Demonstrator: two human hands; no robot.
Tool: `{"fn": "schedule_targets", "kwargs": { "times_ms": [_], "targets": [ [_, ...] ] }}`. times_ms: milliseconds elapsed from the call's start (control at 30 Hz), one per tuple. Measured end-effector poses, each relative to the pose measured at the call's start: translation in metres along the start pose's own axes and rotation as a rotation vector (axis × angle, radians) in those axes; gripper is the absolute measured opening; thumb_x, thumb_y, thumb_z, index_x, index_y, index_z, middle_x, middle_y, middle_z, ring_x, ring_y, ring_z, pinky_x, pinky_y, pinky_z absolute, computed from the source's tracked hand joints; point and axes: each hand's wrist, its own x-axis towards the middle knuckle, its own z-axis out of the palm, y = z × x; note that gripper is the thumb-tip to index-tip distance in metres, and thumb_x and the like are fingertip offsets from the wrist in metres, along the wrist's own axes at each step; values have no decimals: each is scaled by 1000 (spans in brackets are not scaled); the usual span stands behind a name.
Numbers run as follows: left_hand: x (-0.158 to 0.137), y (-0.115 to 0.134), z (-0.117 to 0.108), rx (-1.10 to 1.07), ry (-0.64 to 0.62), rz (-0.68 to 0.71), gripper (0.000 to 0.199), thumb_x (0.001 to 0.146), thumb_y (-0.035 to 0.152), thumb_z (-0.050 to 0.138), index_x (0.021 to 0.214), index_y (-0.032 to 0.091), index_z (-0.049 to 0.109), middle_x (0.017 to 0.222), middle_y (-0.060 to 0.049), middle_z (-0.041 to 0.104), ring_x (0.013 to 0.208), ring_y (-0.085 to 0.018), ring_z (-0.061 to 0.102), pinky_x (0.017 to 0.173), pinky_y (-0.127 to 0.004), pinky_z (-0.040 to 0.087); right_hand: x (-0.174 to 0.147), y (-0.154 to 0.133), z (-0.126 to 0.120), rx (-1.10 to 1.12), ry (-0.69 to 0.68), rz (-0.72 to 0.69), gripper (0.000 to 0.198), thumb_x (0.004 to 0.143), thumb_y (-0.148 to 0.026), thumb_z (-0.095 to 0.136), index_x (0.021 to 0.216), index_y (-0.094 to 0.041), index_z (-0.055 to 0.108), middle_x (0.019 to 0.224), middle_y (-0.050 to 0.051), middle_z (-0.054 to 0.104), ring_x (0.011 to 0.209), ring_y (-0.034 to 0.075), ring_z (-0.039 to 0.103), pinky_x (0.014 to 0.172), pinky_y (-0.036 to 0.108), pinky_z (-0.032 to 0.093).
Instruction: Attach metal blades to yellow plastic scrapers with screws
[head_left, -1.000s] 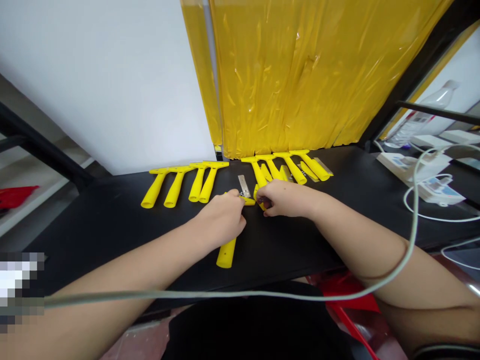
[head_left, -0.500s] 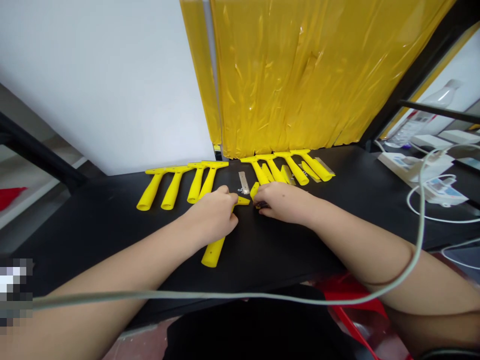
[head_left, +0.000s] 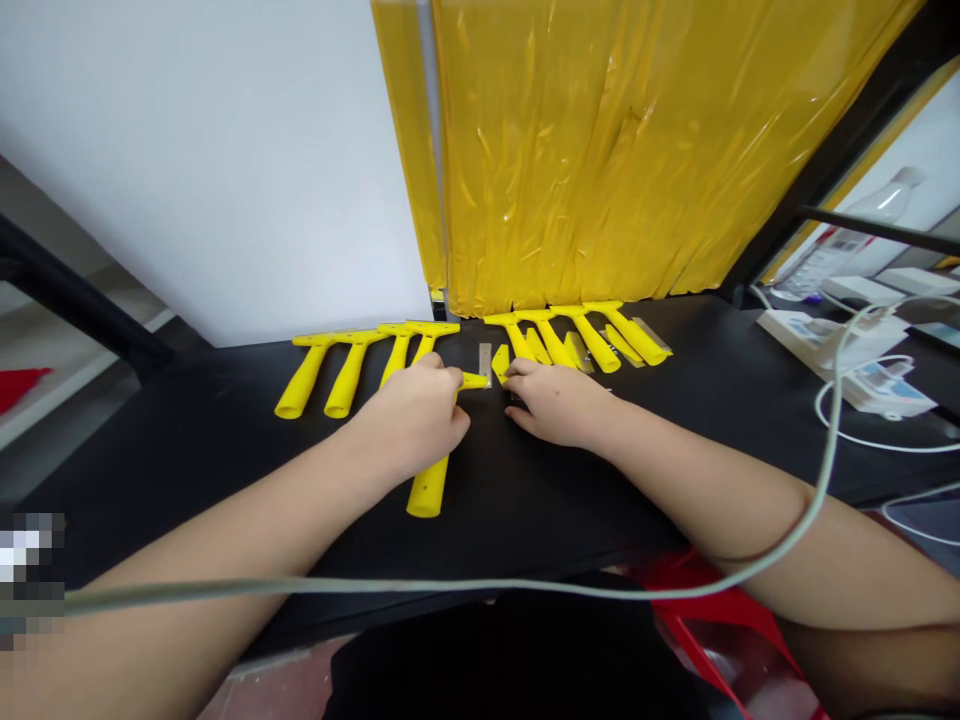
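Observation:
My left hand (head_left: 418, 415) is closed around a yellow plastic scraper (head_left: 428, 487), its handle pointing toward me and its head showing past my fingers. Just beyond that head lies a flat metal blade (head_left: 485, 364) on the black table. My right hand (head_left: 553, 398) rests beside it, thumb apart from the bent fingers. Its fingertips touch or almost touch a small yellow plastic piece (head_left: 501, 362). To the left stands a row of several yellow scrapers (head_left: 304, 380). More yellow handles (head_left: 596, 340) lie behind my right hand, with small yellow pieces and metal blades among them.
A pale cable (head_left: 480, 590) hangs across in front of me and curves up on the right. White devices with cords (head_left: 877, 370) and a plastic bottle (head_left: 855, 230) are at the right. Yellow plastic sheeting (head_left: 570, 150) and a white panel (head_left: 225, 170) rise behind the black table (head_left: 510, 500).
My left hand has moved slightly away from me with the scraper, its head now near the blade. The small yellow piece has shifted forward and left, and my right thumb has parted from it.

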Motion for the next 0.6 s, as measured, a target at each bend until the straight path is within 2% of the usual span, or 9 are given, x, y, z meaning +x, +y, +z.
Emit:
{"fn": "schedule_targets", "kwargs": {
  "times_ms": [167,333,400,500,600],
  "targets": [
    [5,-2,-3,-106,37,-20,41,92,25,56,129,15,72,132,-14,67,116,-33,70,103,-44,57,3,-1,4,-12,17,17,34,105,-35,55,125,-14,72,130,16,69,113,34,73,94,44,58],
    [16,-5,7,-270,114,-24,46,93,26,59,137,14,68,135,-14,66,118,-30,69,106,-40,56,-1,2,1,-15,59,2,30,102,-35,61,121,-14,72,127,15,70,110,34,73,94,44,58],
    [23,-8,13,-336,125,-19,46,94,27,59,137,12,68,135,-15,68,114,-28,70,106,-39,56,-3,5,-1,5,81,-5,27,101,-35,63,118,-15,72,124,14,70,109,33,73,93,44,58],
    [31,-15,20,-484,127,-35,48,93,30,60,136,12,68,135,-16,69,95,-24,73,103,-42,58,-5,11,-4,48,123,-6,24,99,-34,66,115,-18,72,120,13,71,109,32,72,91,44,58],
    [35,-23,17,-683,213,-40,50,88,31,62,137,18,68,135,-12,70,94,-22,73,98,-42,60,-5,17,-4,106,181,-18,21,97,-33,69,113,-19,73,118,13,74,111,33,72,93,45,57]
  ]
}}
